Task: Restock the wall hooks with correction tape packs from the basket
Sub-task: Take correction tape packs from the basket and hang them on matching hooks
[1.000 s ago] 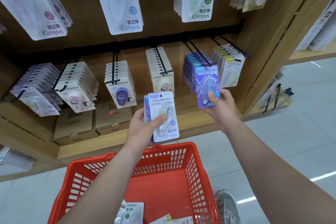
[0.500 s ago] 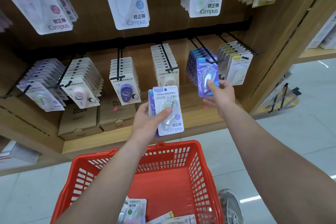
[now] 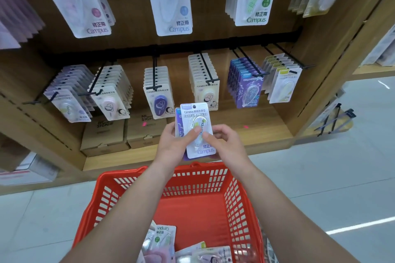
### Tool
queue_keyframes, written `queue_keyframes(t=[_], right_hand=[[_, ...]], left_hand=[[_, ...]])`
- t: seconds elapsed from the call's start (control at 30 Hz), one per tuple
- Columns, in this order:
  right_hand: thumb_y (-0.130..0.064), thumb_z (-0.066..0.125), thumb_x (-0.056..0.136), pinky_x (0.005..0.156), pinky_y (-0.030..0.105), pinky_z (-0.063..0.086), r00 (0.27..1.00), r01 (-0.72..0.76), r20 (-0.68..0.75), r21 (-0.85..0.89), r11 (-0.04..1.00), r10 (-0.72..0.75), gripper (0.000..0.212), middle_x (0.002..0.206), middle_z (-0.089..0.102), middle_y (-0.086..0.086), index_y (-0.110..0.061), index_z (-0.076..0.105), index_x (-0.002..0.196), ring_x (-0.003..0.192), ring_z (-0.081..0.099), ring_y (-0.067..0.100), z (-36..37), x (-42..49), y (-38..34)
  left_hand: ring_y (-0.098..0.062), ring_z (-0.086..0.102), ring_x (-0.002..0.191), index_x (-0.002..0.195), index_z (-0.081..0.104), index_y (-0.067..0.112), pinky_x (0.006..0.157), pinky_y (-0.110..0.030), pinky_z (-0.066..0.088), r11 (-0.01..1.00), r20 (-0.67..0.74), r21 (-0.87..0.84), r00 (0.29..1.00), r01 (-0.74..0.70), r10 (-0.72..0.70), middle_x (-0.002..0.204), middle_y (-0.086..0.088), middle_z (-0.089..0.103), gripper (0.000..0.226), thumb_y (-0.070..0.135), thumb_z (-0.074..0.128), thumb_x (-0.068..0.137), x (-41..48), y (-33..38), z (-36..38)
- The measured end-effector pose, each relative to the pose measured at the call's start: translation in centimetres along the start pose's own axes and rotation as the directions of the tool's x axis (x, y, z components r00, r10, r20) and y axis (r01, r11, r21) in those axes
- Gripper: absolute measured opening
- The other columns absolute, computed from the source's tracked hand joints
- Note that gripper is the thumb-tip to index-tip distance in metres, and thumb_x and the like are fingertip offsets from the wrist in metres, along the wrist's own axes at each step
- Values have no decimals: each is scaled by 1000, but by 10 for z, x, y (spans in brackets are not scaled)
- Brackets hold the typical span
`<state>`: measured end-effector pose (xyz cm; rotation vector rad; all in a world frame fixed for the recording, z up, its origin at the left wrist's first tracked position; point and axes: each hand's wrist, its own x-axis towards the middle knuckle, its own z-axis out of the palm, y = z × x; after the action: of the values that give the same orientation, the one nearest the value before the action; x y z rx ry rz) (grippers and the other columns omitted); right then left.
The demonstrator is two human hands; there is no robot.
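My left hand grips a small stack of correction tape packs above the red basket; a white Campus pack is in front and a purple one behind. My right hand has come to the stack and pinches the front pack with thumb and fingers. On the wall, the purple packs hang on a black hook, with yellow-white packs on the hook to their right. More packs lie in the basket bottom.
Other hooks hold cream, navy-dispenser, pink and lilac packs. Larger Campus packs hang above. Brown cartons sit on the wooden shelf under the hooks. Grey floor lies to the right.
My right hand left the purple pack hanging on its hook and drew back down to the stack in my left hand, where it now pinches the front pack.
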<state>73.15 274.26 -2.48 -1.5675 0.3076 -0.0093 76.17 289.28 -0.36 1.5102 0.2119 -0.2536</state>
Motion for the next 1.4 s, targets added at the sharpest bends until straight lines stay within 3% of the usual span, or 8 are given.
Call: queue_keyframes(t=[0.2,0.47,0.63,0.73,0.93,1.1,1.27,1.4], right_hand=[[-20,71,96,90,54,59,999,-39,8,64,997,39,17,94,78,11,-9,63,107,92,76,32,27,-14,-8],[-22,68,99,81,50,63,992,-54,115,61,997,47,23,95,79,2,-10,59,116,89,77,24,76,-35,-47],[-18,66,100,69,40,64,993,12,117,97,995,-24,19,99,77,-2,-13,57,115,87,77,18,98,-40,-85],[-19,65,101,70,41,64,991,105,75,100,989,-113,18,98,78,-5,-16,55,116,91,77,20,100,-38,-112],[-23,64,102,64,32,62,963,269,-25,48,962,-268,19,110,75,-2,-22,52,116,91,77,14,93,-29,-176],[-20,67,99,72,43,65,960,279,47,-21,960,-278,20,106,77,-1,-21,55,115,92,77,17,116,-27,-191],[-15,65,97,68,32,56,972,205,138,-117,972,-189,25,101,76,-5,-19,53,118,85,76,12,161,-25,-159],[-18,65,98,67,25,55,979,118,182,-159,980,-88,19,104,74,-4,-22,54,113,90,75,10,195,-22,-116]], left_hand=[[-20,77,95,129,56,16,83,-41,62,1000,1,10,1000,1,-1,114,-1,76,44,28,75,92,-9,-3,-32],[-25,76,101,130,56,19,96,-55,57,993,11,114,1000,-12,11,116,-3,76,48,36,76,91,-33,37,-103],[-18,77,91,118,59,27,81,-40,62,986,-1,139,996,-89,90,109,1,78,26,28,72,96,-53,75,-138],[-8,76,86,116,58,30,69,-24,57,966,1,190,984,-178,181,106,6,77,26,25,73,95,-63,99,-151],[4,72,76,110,53,34,54,-11,51,929,24,200,949,-312,314,101,11,70,28,27,74,93,-72,143,-159],[-10,75,91,129,53,23,69,-24,58,932,-41,187,946,-309,322,113,4,72,46,30,76,91,-64,151,-175],[-14,74,93,126,54,25,77,-34,60,948,-95,251,970,-193,223,113,3,72,45,32,79,89,-59,121,-213],[-16,74,89,125,55,21,71,-33,57,960,-197,261,969,-96,151,109,1,73,47,30,80,87,-62,95,-248]])
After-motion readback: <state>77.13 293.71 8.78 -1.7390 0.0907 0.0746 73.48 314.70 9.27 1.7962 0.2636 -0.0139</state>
